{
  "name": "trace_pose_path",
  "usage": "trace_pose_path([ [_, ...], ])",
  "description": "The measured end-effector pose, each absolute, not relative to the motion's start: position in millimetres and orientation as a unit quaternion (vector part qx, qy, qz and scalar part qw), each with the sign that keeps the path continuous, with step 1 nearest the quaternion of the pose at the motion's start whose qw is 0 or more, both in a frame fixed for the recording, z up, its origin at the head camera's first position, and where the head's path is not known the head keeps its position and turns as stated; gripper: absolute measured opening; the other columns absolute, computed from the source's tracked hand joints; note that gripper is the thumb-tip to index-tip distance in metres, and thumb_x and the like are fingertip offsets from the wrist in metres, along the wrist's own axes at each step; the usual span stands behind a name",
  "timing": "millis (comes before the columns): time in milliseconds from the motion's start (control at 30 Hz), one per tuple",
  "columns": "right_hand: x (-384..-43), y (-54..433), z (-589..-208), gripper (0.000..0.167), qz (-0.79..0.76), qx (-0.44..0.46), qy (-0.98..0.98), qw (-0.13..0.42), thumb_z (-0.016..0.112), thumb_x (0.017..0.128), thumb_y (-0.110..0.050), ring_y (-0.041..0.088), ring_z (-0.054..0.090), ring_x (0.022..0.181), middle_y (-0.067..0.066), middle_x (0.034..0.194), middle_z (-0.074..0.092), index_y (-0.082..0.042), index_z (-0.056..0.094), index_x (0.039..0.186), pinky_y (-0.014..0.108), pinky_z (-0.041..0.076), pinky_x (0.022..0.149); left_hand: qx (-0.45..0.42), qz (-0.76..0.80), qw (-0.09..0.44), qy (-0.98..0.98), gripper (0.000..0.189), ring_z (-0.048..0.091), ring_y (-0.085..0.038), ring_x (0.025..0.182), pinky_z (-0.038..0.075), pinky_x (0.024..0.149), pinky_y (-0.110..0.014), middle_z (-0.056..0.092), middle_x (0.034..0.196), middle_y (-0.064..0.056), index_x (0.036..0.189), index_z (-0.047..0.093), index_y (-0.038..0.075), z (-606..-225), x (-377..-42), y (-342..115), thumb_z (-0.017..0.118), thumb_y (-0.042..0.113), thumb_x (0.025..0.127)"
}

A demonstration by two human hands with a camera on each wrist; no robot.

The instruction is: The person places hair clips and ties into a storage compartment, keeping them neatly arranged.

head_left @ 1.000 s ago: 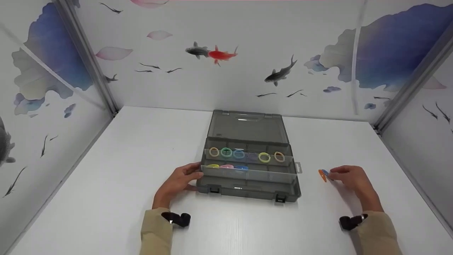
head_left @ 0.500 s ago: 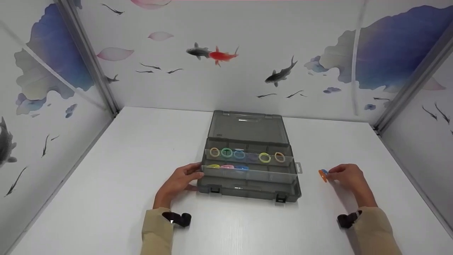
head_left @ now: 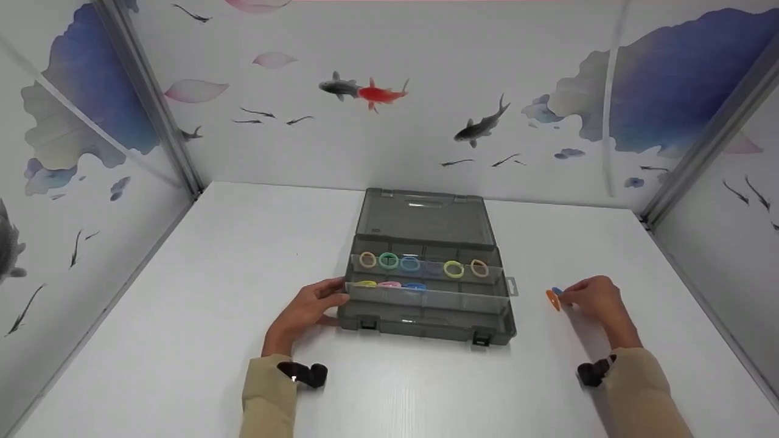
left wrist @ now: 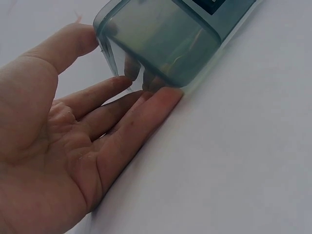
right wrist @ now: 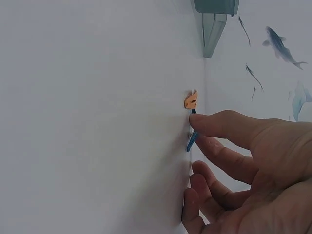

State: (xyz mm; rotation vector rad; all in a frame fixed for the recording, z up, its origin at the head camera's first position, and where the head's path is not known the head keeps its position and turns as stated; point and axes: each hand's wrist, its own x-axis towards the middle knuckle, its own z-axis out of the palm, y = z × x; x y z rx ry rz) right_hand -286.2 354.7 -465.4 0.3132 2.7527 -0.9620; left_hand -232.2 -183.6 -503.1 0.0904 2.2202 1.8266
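Note:
In the head view a grey see-through organizer box (head_left: 426,333) stands with its lid raised at the back. My left hand (head_left: 307,313) rests along its left side. The left wrist view shows the thumb at the rim and fairly straight fingers against the wall of the box (left wrist: 161,44). Right of the box, my right hand (head_left: 596,301) pinches a slim blue piece (right wrist: 192,140) between thumb and forefinger at the white tabletop. Its exact kind cannot be told. Touching or very near it is a small orange piece (head_left: 552,299) with dark marks, partly tilted.
Colored rings, such as a green ring (head_left: 389,261) and a yellow ring (head_left: 453,269), sit in the box's rear row. Several more pieces lie in the middle row. The raised lid (head_left: 426,216) reaches the patterned back wall (head_left: 389,146). A clear divider tab (head_left: 512,286) juts right.
My right hand has shifted slightly left and away from me while staying at the blue piece. Less of the blue piece shows now. The left hand and the box have kept their places.

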Motion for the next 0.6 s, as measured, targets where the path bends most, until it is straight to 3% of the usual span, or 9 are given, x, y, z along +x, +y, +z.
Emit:
trace_pose_path([
  [333, -287, 353, -461, 0.036, -0.312, 0.108, 0.937, 0.112, 0.069, 0.09, -0.022, 0.036, 0.06, 0.103, 0.029, 0.116, 0.066, 0.008, 0.071, 0.109, 0.041, 0.052, 0.081, 0.028, 0.631, 0.135, 0.763, 0.063, 0.05, -0.036, 0.137, 0.06, 0.09, -0.043, 0.044, 0.156, -0.018, 0.151, 0.044, 0.008, -504, -232, -181, 0.067, 0.029, 0.096],
  [600, -294, 328, -429, 0.042, -0.318, 0.054, 0.944, 0.073, 0.066, 0.095, -0.031, 0.039, 0.058, 0.111, 0.032, 0.13, 0.06, 0.005, 0.069, 0.117, 0.046, 0.052, 0.086, 0.024, 0.629, 0.132, 0.766, 0.063, 0.051, -0.035, 0.136, 0.059, 0.091, -0.043, 0.045, 0.155, -0.018, 0.151, 0.044, 0.008, -506, -233, -183, 0.067, 0.03, 0.097],
])
